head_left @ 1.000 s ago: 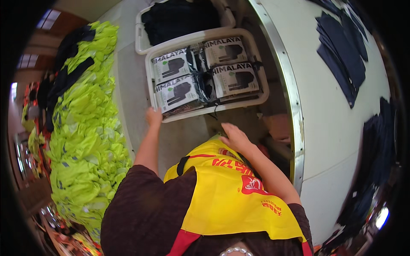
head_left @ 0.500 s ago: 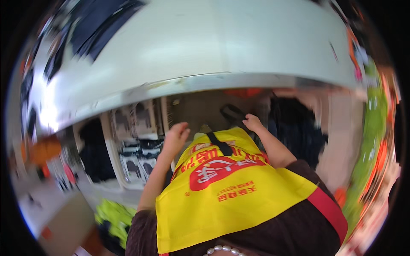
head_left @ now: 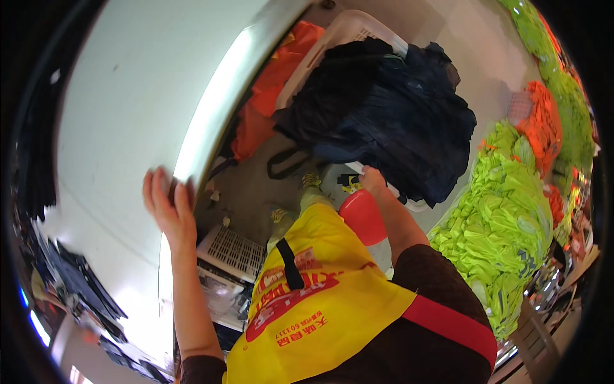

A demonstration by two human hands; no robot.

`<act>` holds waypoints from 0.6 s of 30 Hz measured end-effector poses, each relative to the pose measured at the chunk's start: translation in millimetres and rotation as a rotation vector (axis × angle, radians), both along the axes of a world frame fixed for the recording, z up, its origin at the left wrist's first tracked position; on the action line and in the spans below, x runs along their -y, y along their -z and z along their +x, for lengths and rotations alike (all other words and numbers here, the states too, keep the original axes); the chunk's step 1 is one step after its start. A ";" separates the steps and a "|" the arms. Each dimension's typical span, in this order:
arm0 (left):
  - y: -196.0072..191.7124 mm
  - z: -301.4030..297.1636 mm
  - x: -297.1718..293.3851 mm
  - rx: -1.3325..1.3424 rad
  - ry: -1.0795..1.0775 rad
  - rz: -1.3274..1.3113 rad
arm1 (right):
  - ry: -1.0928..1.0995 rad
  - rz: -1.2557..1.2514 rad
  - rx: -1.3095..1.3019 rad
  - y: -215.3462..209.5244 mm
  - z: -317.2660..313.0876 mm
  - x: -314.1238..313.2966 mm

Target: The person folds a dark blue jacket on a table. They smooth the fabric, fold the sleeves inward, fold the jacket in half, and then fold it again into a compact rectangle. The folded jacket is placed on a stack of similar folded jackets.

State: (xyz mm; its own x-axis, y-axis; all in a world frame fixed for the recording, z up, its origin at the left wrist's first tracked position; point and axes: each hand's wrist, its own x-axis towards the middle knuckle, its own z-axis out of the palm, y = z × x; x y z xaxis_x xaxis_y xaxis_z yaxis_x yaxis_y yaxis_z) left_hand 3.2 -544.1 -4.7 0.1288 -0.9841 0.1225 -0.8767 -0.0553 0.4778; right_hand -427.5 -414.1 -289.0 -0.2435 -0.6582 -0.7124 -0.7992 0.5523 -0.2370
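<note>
White and smooth, the big table [head_left: 121, 128] fills the left side, and its bright edge curves down the middle. Dark blue cloth pieces [head_left: 77, 288] lie on the table, far from that edge. The left hand [head_left: 167, 203] rests right on the table edge. Its fingers [head_left: 153, 185] are spread open and hold nothing. They just press flat against the rim.

Under the table edge sits a white plastic crate [head_left: 231, 251] with a grid of little holes. Orange cloth [head_left: 275, 83] lies on the floor close to the table edge too.

The person wears a yellow apron [head_left: 320, 307] with red marks over a dark brown shirt.

Farther from the table stands a white basket [head_left: 332, 45]. A big heap of dark blue clothes [head_left: 390, 109] is piled in it and spills over its side. The right hand [head_left: 373, 182] is at the lower edge of that heap, on the side away from the table. It touches the dark clothes, but I cannot tell if its fingers are curled around them or loose. A red round thing [head_left: 361, 216] is just below this hand.

Farthest from the table lies a tall pile of bright green vests [head_left: 505, 224]. More orange vests [head_left: 542, 121] lie above that pile.
</note>
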 end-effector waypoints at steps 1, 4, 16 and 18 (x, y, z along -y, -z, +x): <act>7.3 -6.5 6.6 0.130 -0.005 -0.034 | 0.041 -0.049 -0.052 15.0 -16.7 12.5; 15.0 -6.3 11.9 -0.114 -0.130 0.018 | 0.126 -0.164 -0.172 49.2 -55.9 56.9; 21.3 0.2 13.1 0.335 0.017 -0.021 | -0.147 -0.028 -0.344 180.5 -127.3 135.4; 24.0 -0.6 14.3 0.308 -0.001 -0.023 | 0.037 -0.281 -0.226 170.6 -131.2 134.7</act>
